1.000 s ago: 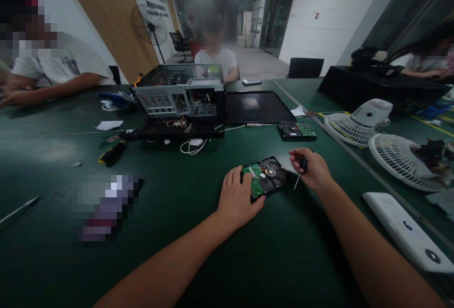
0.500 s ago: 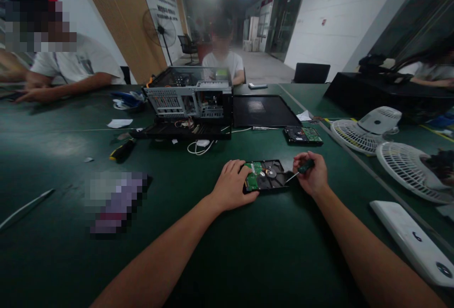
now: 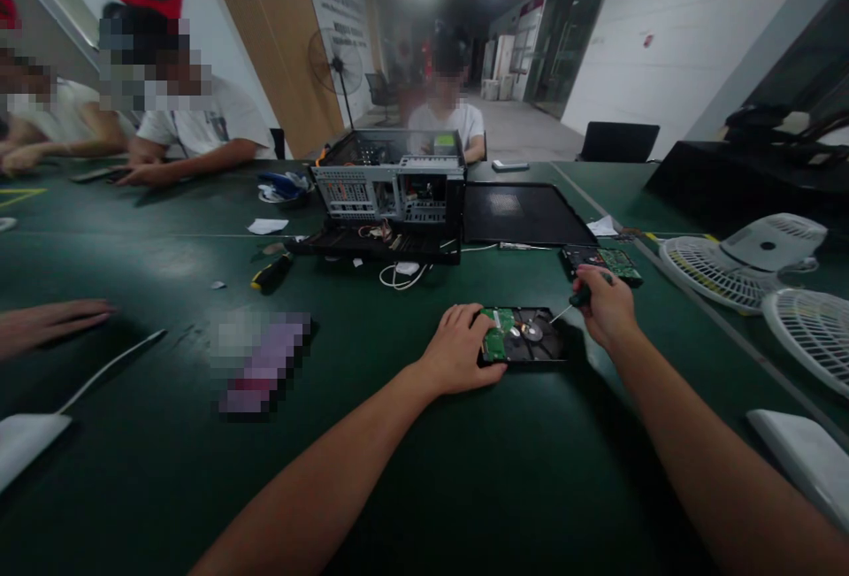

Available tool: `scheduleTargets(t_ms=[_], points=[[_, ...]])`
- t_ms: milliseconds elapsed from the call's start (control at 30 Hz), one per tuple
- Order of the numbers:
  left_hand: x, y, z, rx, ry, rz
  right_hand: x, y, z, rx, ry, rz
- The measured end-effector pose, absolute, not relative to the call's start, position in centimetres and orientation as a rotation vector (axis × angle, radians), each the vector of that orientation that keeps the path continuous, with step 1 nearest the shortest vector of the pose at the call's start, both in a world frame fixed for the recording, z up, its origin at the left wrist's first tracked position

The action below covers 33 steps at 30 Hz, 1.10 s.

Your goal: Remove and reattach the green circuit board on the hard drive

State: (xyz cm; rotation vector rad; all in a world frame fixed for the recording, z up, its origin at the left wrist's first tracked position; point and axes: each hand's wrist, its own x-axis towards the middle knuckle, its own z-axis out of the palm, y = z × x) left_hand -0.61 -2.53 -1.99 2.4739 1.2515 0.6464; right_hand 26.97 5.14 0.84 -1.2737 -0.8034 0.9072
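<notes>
A: Where's the hard drive?
B: Below right of frame centre, on table; left hand clasping its left end.
A: Right hand?
B: Fingers closed round screwdriver.

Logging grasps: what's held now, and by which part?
Right grip: screwdriver, by its handle. Left grip: near drive, by its green-board end.

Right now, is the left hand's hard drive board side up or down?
Up: the hard drive shows its green circuit board.
</notes>
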Motion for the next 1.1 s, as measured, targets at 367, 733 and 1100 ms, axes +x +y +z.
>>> scheduleTargets(t_ms=[367,733,1100], points=[[-0.5,-2.3,-2.4,2.441,1.261,0.68,23.5,4.2,9.3,-1.539,-1.704,0.28],[-0.2,-2.5,-3.0,2.405,1.273,0.676,23.6,1.6,10.2,-1.528,-2.221,0.1],[-0.1,-2.5,-3.0,2.398,1.297,0.64,23.7,0.3,10.5,-1.454,-2.351,0.148]])
